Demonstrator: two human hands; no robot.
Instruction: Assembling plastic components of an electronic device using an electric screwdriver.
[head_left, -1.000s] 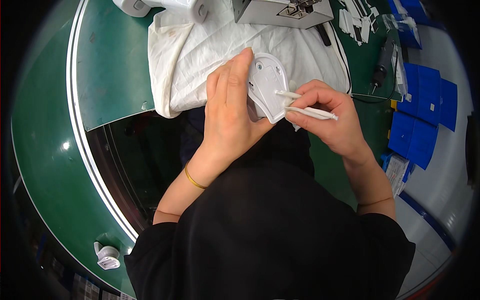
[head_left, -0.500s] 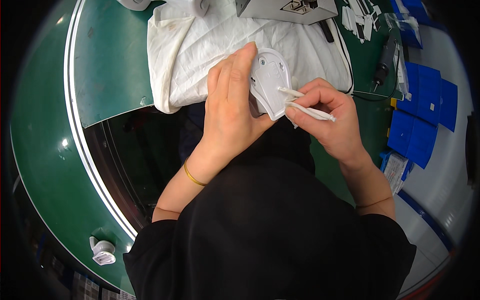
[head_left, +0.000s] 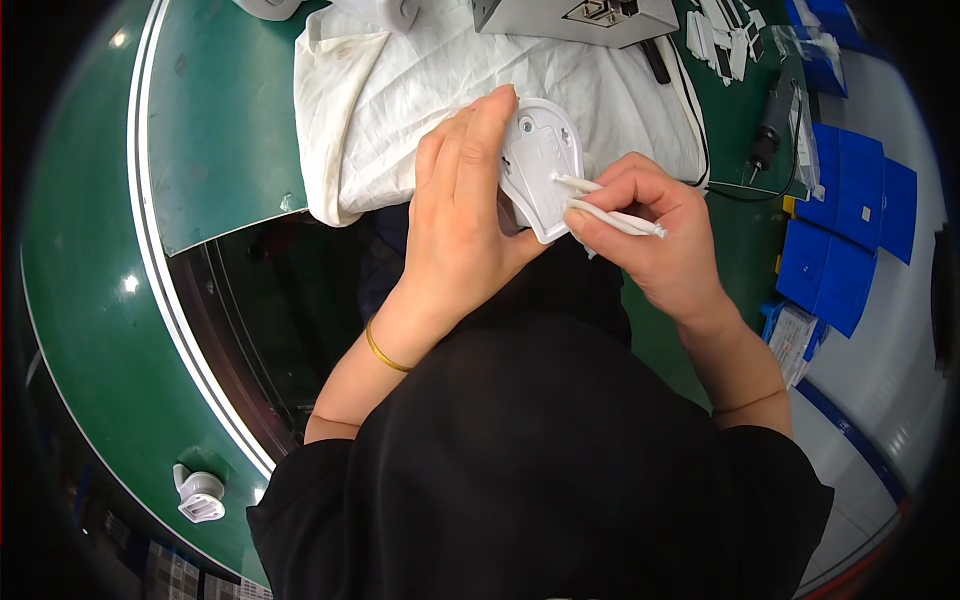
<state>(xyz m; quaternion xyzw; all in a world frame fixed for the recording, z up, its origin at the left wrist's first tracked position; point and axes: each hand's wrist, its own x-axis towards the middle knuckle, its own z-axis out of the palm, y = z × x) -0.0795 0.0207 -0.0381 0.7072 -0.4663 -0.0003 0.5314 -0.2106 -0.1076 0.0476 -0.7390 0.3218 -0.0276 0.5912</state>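
A white plastic housing (head_left: 541,170), teardrop-shaped with a raised rim and a screw near its top, tilts in front of me. My left hand (head_left: 455,200) grips it along the left side, fingers behind the upper edge and thumb at the lower end. My right hand (head_left: 655,215) pinches a white cord (head_left: 625,222), apparently folded or bundled, between thumb and fingers. One end of the cord reaches onto the housing's inner face; whether it is fastened there I cannot tell.
Beneath the work lies a white cloth pad (head_left: 395,120), with a metal box (head_left: 580,22) at its far edge. On the right are an electric screwdriver (head_left: 768,130), blue bins (head_left: 830,260) and white strips (head_left: 725,40). A white part (head_left: 201,496) sits on the green belt (head_left: 90,330) at left.
My right hand has shifted slightly left with the cord. The white part on the green belt has moved a little left and up in view. My left hand keeps its hold.
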